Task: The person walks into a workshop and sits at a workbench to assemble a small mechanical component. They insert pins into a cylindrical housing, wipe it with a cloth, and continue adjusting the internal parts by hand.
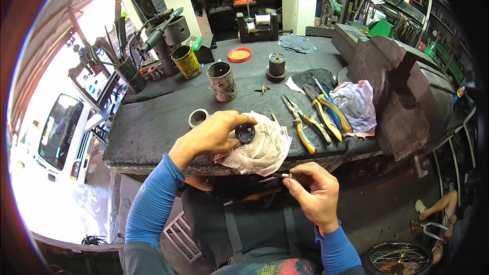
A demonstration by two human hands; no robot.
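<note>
The left hand (211,135) pinches a small black round part (245,133) between its fingertips, over a crumpled pale rag (265,153) at the near edge of the dark workbench (153,122). Lower right, the right hand (313,191) grips a thin metal pin (272,177) below the bench edge. Yellow-handled pliers (305,130) lie beside the rag, and a large vise (397,86) stands farther right.

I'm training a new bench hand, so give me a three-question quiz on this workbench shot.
1. True or false: the left hand holds a small round black part over a crumpled cloth.
2. The pliers with yellow handles lie: A) left of the cloth, B) right of the cloth, C) inside the vise.
3. Fill in: the right hand pinches a thin ___ piece.

Key: 1 true; 2 B; 3 metal.
</note>
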